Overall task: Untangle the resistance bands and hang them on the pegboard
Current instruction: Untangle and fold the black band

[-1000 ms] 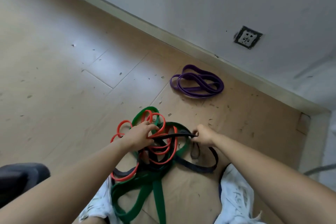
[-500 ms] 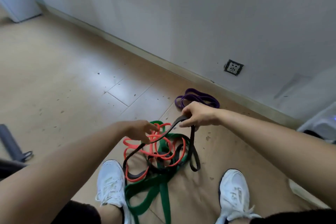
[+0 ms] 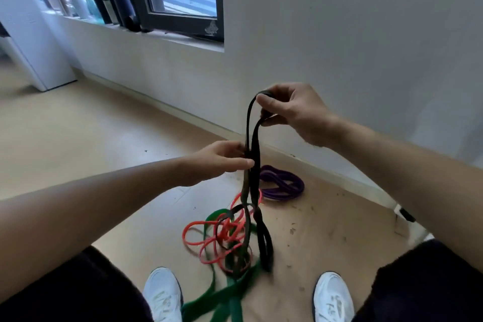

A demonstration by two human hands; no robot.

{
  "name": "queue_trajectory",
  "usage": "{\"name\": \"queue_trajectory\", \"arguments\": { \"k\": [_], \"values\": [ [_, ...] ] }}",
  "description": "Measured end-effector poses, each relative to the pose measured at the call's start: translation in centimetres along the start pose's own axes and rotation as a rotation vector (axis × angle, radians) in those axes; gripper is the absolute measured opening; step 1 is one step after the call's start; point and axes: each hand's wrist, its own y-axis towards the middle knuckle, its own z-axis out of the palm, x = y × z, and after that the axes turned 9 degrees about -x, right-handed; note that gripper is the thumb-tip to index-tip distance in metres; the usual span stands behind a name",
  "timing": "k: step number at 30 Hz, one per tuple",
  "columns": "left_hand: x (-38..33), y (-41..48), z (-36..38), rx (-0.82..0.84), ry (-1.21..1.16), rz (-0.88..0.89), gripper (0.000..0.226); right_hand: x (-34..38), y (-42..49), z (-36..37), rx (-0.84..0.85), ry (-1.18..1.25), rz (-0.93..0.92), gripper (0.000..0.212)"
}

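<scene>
Holding the black band (image 3: 252,149) up by its top bend, we show the right hand (image 3: 290,112) with fingers curled and thumb pressed down, pinching that bend well above the floor (image 3: 104,138). The left hand (image 3: 219,162) sits lower, its thumb and nearly straight fingers closed lightly on the two hanging strands, though we cannot tell how firmly it grips. Below the left hand the strands drop into the tangle between the white shoes (image 3: 163,293), where the black band's lower loops thread through the thin red band (image 3: 232,236) and lie over the wide green band (image 3: 224,306). A purple band (image 3: 285,185) lies coiled apart from the heap, near the foot of the wall. No pegboard is in view. We judge these bands to be light, limp and stretchy: they hang straight under their own weight, keep no shape of their own, and would lengthen rather than slip free if pulled hard against a snag. The rubber looks matte and probably clings to itself, so loops should be eased out, not yanked. The best hold, in our judgement, is a pinch across the flat width near a bend, as the right hand has it, with the other hand feeding strands free just above the knot.
</scene>
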Motion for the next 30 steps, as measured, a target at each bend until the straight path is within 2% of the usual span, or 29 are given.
{"name": "queue_trajectory", "arguments": {
  "k": [5, 8, 11, 16, 20, 24, 27, 30],
  "values": [
    [-1.7, 1.5, 0.7, -0.062, -0.118, 0.058, 0.035, 0.7, 0.1, -2.0, -0.091, 0.171, 0.040, 0.020],
    [-1.5, 2.5, 1.1, -0.030, -0.142, 0.070, 0.032, -0.1, 0.2, -3.1, -0.122, 0.274, 0.086, 0.022],
    [-1.0, 3.8, 1.5, 0.027, -0.103, 0.070, 0.024, -1.7, 0.3, -4.0, -0.100, 0.289, 0.150, 0.022],
    [0.1, 5.6, 0.8, -0.017, -0.166, 0.056, 0.023, -4.4, 1.0, -6.1, -0.116, 0.257, 0.217, 0.020],
    [0.4, 6.3, -0.8, -0.131, -0.131, 0.070, 0.021, -6.1, 1.6, -7.4, -0.119, 0.238, 0.292, 0.019],
    [0.3, 6.6, -1.7, -0.248, 0.000, 0.152, 0.015, -7.1, 2.1, -7.8, -0.079, 0.220, 0.324, 0.018],
    [0.3, 6.5, -2.2, -0.327, 0.040, 0.195, 0.013, -7.4, 2.3, -7.9, -0.024, 0.067, 0.332, 0.019],
    [-0.3, 6.1, -2.6, -0.327, 0.007, 0.190, 0.015, -7.3, 1.9, -7.6, 0.163, -0.440, 0.278, 0.023]
  ]
}}
